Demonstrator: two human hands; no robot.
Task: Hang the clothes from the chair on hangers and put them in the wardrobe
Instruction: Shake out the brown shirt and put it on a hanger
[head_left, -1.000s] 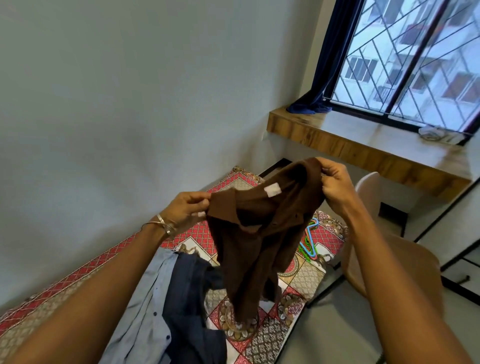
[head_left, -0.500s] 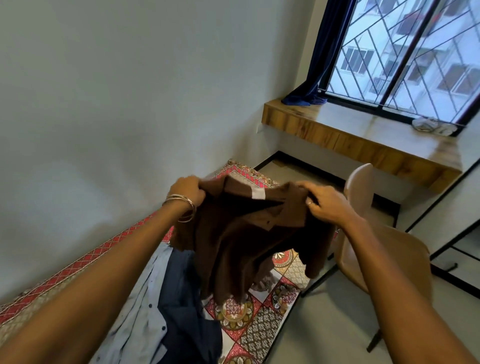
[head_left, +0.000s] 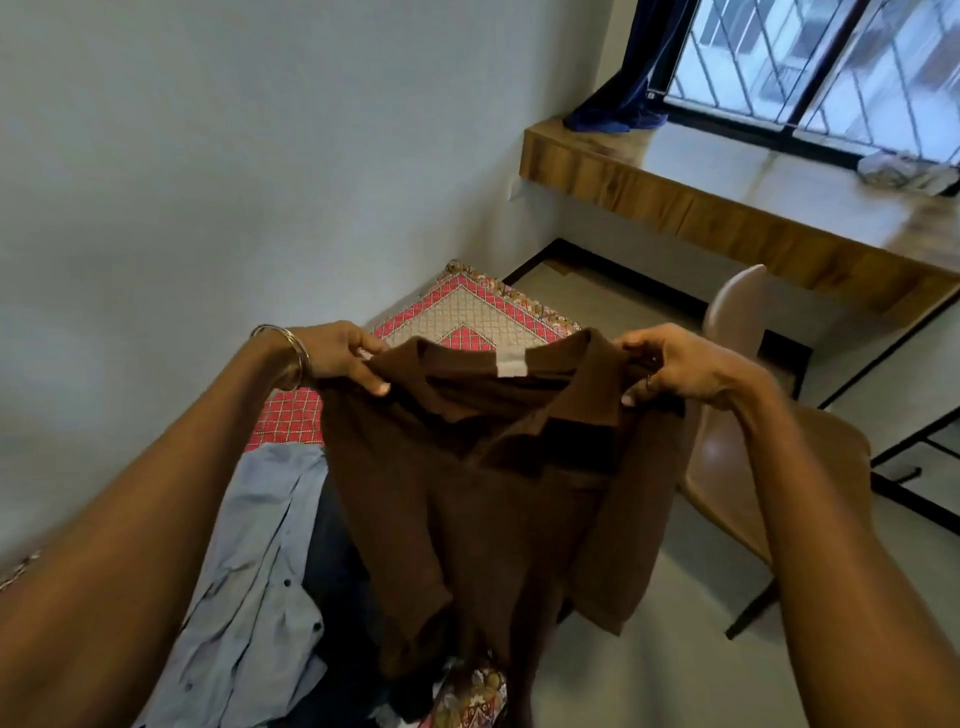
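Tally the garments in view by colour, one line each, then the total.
Brown: 1, shirt held up by left hand and right hand
Light blue: 1, shirt
Dark navy: 1, garment
Total: 3

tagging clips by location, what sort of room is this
Probably a bedroom in a flat: a bed with a red patterned quilt against the wall, a wooden window ledge under a grilled window, and both hands holding up a brown collared shirt.

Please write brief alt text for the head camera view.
Left hand and right hand hold a brown collared polo shirt spread by its shoulders above a patterned red bedspread, beside a beige plastic chair.
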